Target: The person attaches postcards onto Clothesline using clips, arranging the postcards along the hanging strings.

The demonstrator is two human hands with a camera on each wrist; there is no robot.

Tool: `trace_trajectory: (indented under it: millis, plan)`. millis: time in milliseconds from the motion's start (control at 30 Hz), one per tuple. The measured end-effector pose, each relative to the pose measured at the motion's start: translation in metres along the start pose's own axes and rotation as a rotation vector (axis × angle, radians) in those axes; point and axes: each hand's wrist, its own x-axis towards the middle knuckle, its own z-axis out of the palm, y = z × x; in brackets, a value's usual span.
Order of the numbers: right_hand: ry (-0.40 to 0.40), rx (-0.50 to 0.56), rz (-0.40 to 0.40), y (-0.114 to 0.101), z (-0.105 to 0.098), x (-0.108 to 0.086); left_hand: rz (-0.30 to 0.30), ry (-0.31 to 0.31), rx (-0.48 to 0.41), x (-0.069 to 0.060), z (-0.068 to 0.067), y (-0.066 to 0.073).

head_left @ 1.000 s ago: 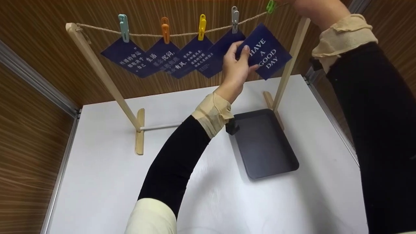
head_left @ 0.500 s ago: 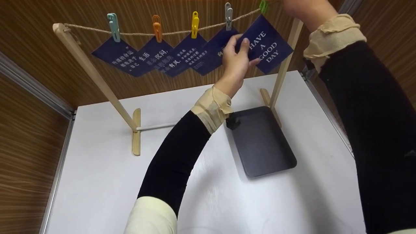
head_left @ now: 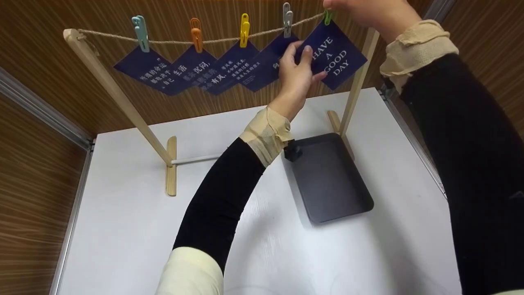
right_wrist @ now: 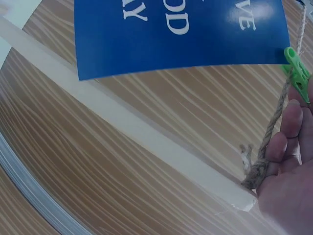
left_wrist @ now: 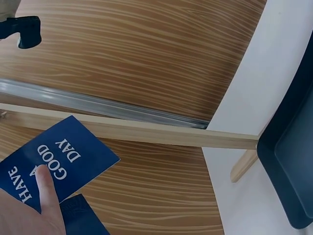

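Note:
My left hand (head_left: 295, 78) pinches a dark blue card (head_left: 335, 57) lettered "HAVE A GOOD DAY", thumb in front and fingers behind. The card is turned like a diamond, its top corner at the twine (head_left: 262, 36). A green clothespin (head_left: 328, 17) sits over that corner and the twine. At the top edge of the head view, my right hand (head_left: 378, 14) holds the green clothespin's upper end; its fingertips are partly cut off there. The right wrist view shows the clothespin (right_wrist: 296, 73) at the card's corner, beside the fingers.
Several blue cards (head_left: 147, 71) hang from the twine by light blue (head_left: 141, 35), orange (head_left: 196, 35), yellow (head_left: 244, 30) and grey (head_left: 287, 20) clothespins. Wooden posts (head_left: 118, 98) hold the twine up. A dark tray (head_left: 331, 180) lies on the white table (head_left: 135, 237), before a wood-grain wall.
My right hand has moved left and brought the green clothespin down onto the card's top corner. The left hand keeps its pinch on the card. The whole head view has shifted slightly.

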Motion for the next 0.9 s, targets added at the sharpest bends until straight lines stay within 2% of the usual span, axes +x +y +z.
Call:
trace_trajectory:
  millis: [100,333,500,633,767,900]
  plan:
    - [-0.019,0.004,0.023,-0.001,0.001,-0.002,0.001,-0.003,0.008,0.000,0.000,0.000]
    - [-0.027,0.024,-0.004,-0.001,-0.001,-0.005,0.008,-0.018,0.009,-0.001,0.001,-0.001]
    - [-0.050,0.053,0.017,-0.001,0.000,-0.008,-0.011,0.010,-0.003,-0.002,-0.001,-0.002]
    - [-0.035,0.036,0.018,-0.001,0.004,-0.009,-0.009,0.018,-0.020,-0.001,-0.001,-0.002]
    - [0.063,-0.025,-0.083,0.003,0.010,-0.009,-0.014,0.020,-0.010,-0.002,-0.002,-0.004]
    - [0.211,-0.050,-0.210,0.011,0.017,-0.015,-0.044,-0.016,0.028,-0.006,-0.007,-0.009]
